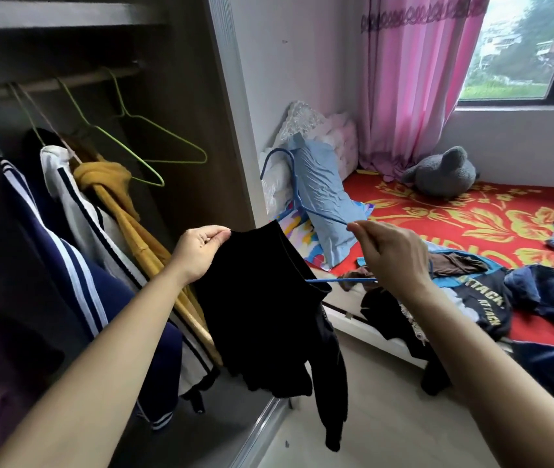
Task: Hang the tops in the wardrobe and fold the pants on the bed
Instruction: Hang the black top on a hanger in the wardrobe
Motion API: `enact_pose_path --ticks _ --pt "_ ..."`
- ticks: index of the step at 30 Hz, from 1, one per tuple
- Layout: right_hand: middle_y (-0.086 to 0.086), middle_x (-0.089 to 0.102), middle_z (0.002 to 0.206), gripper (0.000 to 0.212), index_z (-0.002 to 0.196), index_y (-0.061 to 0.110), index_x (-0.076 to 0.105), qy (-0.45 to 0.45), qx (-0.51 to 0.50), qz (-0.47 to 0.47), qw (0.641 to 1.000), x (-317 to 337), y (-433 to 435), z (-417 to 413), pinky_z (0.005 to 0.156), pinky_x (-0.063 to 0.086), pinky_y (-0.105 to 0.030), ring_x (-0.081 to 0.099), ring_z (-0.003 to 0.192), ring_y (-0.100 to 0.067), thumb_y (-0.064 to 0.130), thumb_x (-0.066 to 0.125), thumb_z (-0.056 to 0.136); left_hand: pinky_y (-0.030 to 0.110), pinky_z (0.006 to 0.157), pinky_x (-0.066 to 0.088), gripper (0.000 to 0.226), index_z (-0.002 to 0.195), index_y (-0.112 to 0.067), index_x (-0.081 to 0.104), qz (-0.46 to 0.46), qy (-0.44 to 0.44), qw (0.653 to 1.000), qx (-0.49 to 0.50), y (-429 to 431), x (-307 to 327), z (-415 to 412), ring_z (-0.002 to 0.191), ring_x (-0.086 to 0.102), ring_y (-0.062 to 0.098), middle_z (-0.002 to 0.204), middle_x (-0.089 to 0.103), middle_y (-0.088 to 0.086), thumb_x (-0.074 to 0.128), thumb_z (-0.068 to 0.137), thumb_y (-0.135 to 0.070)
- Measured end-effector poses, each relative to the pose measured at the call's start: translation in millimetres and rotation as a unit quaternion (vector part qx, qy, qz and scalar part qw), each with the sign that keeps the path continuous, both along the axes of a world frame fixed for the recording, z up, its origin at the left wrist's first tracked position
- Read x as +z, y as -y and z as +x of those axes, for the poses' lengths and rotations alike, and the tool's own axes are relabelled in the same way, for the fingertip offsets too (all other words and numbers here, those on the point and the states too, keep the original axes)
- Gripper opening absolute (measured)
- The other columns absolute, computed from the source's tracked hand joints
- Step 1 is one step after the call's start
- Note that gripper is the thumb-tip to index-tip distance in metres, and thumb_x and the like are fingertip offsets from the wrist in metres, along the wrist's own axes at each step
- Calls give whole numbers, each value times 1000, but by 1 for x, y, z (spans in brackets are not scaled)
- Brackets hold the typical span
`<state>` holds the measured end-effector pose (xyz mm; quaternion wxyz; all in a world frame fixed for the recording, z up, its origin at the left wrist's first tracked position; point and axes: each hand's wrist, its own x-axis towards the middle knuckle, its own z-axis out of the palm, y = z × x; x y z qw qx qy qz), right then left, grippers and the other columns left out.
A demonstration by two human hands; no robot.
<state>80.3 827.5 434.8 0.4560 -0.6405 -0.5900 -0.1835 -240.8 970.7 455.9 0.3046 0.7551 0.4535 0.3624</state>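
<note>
The black top hangs in mid-air in front of the open wardrobe, limp and drooping, one sleeve trailing towards the floor. The left hand pinches its upper edge between thumb and fingers, while the right hand grips the blue hanger by its near arm, the far end of the hanger's lower bar reaching into the fabric. The cloth looks light and soft with no shape of its own, so it will sag and slide wherever it is not held. The best hold is probably at the neckline or shoulder seam, keeping the opening spread so the thin, stiff hanger arm can pass through. The hanger itself is slim and smooth, so a shoulder could slip off if it tilts. Once dressed, the hanger is best carried by its hook to the rail, where there seems to be room beside the empty green hangers. More clothes lie on the bed.
</note>
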Motion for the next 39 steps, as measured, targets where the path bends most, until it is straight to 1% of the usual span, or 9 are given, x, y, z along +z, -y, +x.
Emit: enact_pose_path --ticks 3,9,16,23,26,28,31,36,39 --pt "2 70 70 37 92 29 78 70 -29 -5 997 21 5 -2 52 29 -25 65 58 -26 54 51 98 24 79 48 17 92 -24 70 -9 13 1000 25 -2 -11 1 83 61 9 83 68 -9 56 100 -26" --pt "1 67 68 42 89 28 75 160 -95 3 982 43 15 -16 52 24 -23 63 57 -27 52 45 103 28 51 40 24 89 -29 56 104 -214 971 27 1 -8 4 64 59 12 68 60 -10 42 104 -42" --pt "3 61 61 29 90 26 76 186 -67 102 975 45 28 -22 44 30 -23 60 54 -22 44 56 102 38 68 45 26 98 -15 54 127 -205 970 15 5 -5 14 78 57 26 81 58 2 40 105 -36" --pt "7 63 64 41 84 25 63 -40 -14 -127 991 24 25 -24 56 39 -32 65 66 -25 64 51 93 37 68 45 31 103 -15 53 141 -190 971 38 8 -10 22 83 59 29 88 63 11 32 105 -39" --pt "-3 73 72 61 90 26 64 -201 180 -338 902 32 22 -27 65 57 -38 70 67 -23 84 48 80 40 76 46 27 105 -17 55 189 -140 971 42 16 -17 34 84 57 31 83 58 8 37 105 -37" --pt "-2 69 65 50 95 30 71 -274 271 -387 838 35 13 -37 55 55 -31 66 56 -18 77 57 82 36 72 44 19 103 -28 53 229 -151 962 6 27 -19 48 74 54 25 76 47 -5 39 103 -41" --pt "11 53 51 21 98 25 79 -288 286 -324 855 36 -3 -47 44 40 -15 47 42 -3 40 64 96 23 55 36 17 98 -34 50 259 -187 947 -36 35 -18 58 64 45 4 72 42 -24 39 103 -45" --pt "-2 74 77 20 102 20 78 -105 202 -301 926 50 -8 -46 65 51 -35 64 65 -18 30 62 98 25 60 42 22 93 -29 58 -19 -190 974 -122 22 -14 33 69 56 9 76 60 -12 49 98 -48" --pt "27 65 63 21 107 28 76 -52 200 -276 939 60 -10 -54 56 45 -19 59 57 5 23 57 99 38 72 40 46 100 -9 66 -203 -72 958 -189 26 -18 24 81 52 28 82 57 12 50 94 -51"
